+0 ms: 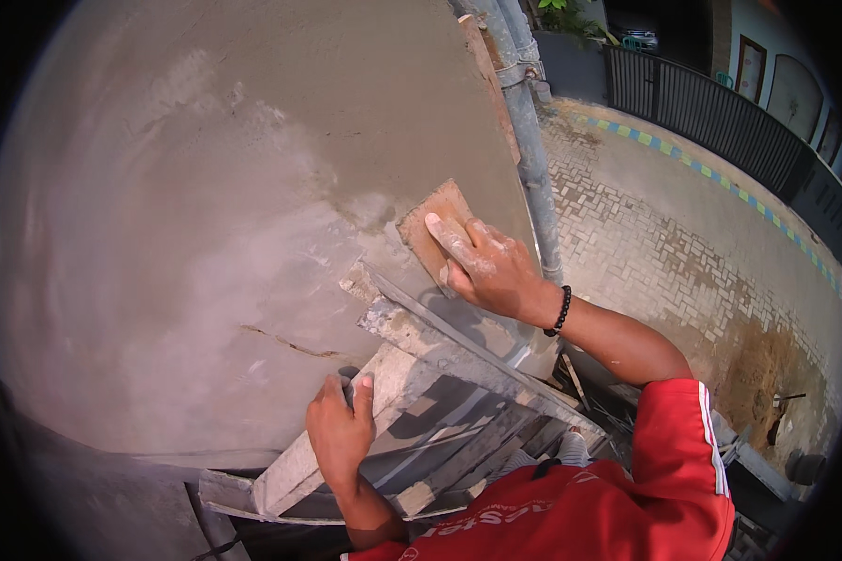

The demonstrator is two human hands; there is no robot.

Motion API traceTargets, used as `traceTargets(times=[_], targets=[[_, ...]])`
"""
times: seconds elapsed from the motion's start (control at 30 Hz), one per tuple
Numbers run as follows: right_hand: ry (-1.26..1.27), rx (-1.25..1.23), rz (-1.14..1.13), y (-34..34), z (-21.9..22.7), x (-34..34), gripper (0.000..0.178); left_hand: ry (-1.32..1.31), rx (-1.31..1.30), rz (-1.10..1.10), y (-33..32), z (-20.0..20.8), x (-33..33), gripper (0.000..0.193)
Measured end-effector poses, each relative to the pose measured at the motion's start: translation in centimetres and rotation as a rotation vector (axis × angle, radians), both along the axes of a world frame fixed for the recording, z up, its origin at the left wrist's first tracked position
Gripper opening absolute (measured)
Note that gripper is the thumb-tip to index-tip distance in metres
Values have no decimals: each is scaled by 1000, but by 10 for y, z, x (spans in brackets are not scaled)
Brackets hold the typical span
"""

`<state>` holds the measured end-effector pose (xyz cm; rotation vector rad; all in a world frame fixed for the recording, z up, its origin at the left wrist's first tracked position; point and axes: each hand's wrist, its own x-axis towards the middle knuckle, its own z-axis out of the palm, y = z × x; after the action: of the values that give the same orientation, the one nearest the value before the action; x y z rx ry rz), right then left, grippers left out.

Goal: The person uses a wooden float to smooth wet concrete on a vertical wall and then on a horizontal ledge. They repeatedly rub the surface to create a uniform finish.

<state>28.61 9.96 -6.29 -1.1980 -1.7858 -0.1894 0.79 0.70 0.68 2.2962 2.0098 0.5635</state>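
The flat float (428,232) lies beneath the right hand (498,269), gripped; the left hand (341,432) seems to clasp a plank (290,475).

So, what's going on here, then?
A person in a red shirt is at a grey, plaster-like wall, partly darker as if damp. Their right hand holds a flat brown board at the wall's surface, and pale smears show on that hand. Their left hand grips a pale plank in front of them. A grey pole runs along the wall's right edge, with paving beyond.
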Motion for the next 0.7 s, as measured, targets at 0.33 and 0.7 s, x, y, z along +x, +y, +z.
traceTargets(times=[0.33, 0.7], targets=[[174, -72, 10, -33, 32, 52, 64, -15, 31, 27, 0, -1, 1, 45], [279, 286, -44, 36, 52, 19, 56, -17, -12, 31, 1, 3, 1, 47]])
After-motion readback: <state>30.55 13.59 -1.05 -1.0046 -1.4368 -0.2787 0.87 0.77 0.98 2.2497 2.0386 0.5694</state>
